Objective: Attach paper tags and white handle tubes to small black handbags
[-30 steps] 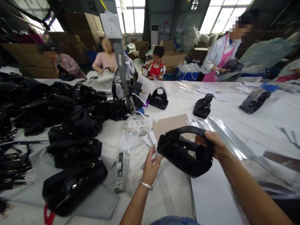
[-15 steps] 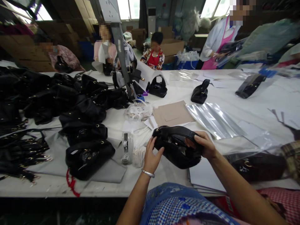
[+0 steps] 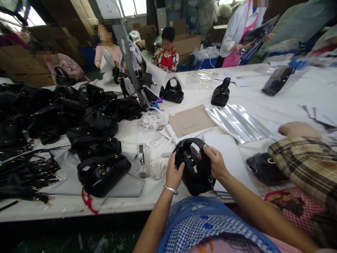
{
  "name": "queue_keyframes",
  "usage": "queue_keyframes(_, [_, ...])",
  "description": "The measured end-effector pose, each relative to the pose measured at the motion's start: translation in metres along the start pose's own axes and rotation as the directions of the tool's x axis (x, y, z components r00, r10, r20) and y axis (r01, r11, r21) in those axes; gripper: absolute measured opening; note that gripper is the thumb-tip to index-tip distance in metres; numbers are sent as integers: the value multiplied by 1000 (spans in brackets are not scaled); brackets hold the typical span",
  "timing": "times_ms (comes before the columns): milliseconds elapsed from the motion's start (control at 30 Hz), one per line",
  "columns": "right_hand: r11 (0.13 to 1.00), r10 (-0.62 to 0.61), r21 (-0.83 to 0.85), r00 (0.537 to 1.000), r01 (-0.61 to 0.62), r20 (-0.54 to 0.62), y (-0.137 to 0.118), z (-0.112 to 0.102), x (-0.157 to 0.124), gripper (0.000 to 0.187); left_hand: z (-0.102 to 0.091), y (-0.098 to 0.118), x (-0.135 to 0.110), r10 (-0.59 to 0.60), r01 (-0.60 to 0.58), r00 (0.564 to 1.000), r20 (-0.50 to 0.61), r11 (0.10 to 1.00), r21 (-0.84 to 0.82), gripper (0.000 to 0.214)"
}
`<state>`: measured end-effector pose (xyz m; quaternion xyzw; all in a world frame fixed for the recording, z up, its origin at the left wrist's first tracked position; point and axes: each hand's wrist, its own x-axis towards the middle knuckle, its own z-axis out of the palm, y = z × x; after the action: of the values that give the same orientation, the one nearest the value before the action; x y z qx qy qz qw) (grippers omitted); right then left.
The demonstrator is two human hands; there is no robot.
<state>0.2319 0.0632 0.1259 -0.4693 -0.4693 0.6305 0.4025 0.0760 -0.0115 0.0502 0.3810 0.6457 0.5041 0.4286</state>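
A black handbag [image 3: 196,175] with a curved handle is held just above the table edge in front of me. My left hand [image 3: 175,172] grips its left side, thumb toward the opening and fingers on the outer face. On the other side, my right hand [image 3: 214,161] is closed on the right part of the handle and bag. A small gold ring shows at the bag's lower right. Under and beside the bag lies a stack of white sheets [image 3: 229,151]. Left of my left hand are a bundle of white tags [image 3: 158,168] and a tape dispenser [image 3: 143,160].
Many black bags [image 3: 102,172] and straps [image 3: 23,175] cover the left side. Brown cardboard sheets [image 3: 192,119] and clear plastic sleeves [image 3: 237,121] lie ahead. A metal post [image 3: 129,52] rises from the table. A co-worker's plaid sleeve [image 3: 302,158] reaches in at right, near another black bag [image 3: 265,168].
The handbag has turned and tipped so its handle stands more upright, and my right hand has come closer to my left. A co-worker's plaid-sleeved arm has reached further in at right.
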Motion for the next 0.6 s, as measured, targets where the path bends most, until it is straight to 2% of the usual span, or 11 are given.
queue_keyframes(133, [980, 159, 95, 972, -177, 173, 8, 0, 5, 35, 5, 4, -9, -73, 77, 989, 125, 997, -31, 43])
queue_keyframes(267, [965, 227, 63, 929, -255, 292, 16, -11, 7, 35, 4, 12, -14, -40, 36, 976, 215, 999, 19, 35])
queue_keyframes(400, [987, 160, -78, 920, -142, 357, 25, -19, 8, 32, 9, 14, -18, -44, 44, 960, 278, 999, 3, 43])
queue_keyframes(500, [971, 99, -238, 892, 10, 442, 32, -23, 10, 28, 14, 12, -21, -62, 39, 967, 248, 994, 98, 42])
queue_keyframes(600, [928, 12, -335, 887, 161, 462, 44, -32, 12, 28, 16, 11, -22, -65, 27, 977, 205, 982, 186, 36])
